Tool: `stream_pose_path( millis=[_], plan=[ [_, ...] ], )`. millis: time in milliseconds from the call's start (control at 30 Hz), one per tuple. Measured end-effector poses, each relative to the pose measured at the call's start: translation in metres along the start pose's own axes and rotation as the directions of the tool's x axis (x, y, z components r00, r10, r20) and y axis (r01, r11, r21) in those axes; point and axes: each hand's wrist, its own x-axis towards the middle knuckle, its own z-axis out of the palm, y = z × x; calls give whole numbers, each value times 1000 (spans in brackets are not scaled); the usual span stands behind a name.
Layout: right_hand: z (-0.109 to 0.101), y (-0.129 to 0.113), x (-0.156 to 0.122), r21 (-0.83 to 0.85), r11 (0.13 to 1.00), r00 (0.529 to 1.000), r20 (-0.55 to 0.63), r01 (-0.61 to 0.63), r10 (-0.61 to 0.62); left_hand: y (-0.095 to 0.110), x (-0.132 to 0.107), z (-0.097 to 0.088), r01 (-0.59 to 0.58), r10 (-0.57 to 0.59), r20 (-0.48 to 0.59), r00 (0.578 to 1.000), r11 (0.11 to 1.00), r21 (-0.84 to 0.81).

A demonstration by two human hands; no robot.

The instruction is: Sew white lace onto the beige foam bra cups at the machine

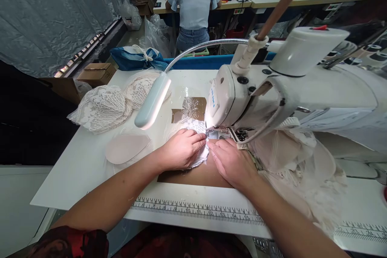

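- Grey plastic sheeting [60, 12] hangs at the left of the room, and a person [195, 2] in a light blue top sits ahead, back turned, at another row of machines.
- Across the white surface [87, 181] runs a printed ruler [193, 211] along the near edge; a pale oval pad [127, 149] and lace cups [105, 107] lie to the left, a heap of pale fabric [302, 169] to the right.
- Under the slim lamp [152, 102], the sewing machine [226, 100] stands with its needle end just beside the fingertips.
- For good work here, light, even pressure from both hands seems best, the lace flat and unstretched, its edge lined up, fingertips clear of the needle.
- White lace piece [201, 161] lies beneath the left hand [184, 149], showing beyond it and below it, partly over a brown board [196, 178].
- That left hand lies over the lace, fingers close together; its thumb is hidden, so whether it pinches cannot be told.
- Right hand [231, 163] rests low on the board, fingertips at the lace's right edge; its grip cannot be told either.
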Motion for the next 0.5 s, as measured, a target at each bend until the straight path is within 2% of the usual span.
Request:
stream_pose_path(
  millis=[167, 500],
  plan=[
    [-2, 2, -1, 67, 997, 999, -15, 35, -34, 0, 0, -2, -1, 1, -8, 1000, 1000, -15],
    [3, 5, -2, 123, 992, 1000, -14, 8, -6, -8, 4, 3, 28, -29, -49, 998, 1000, -14]
  ],
)
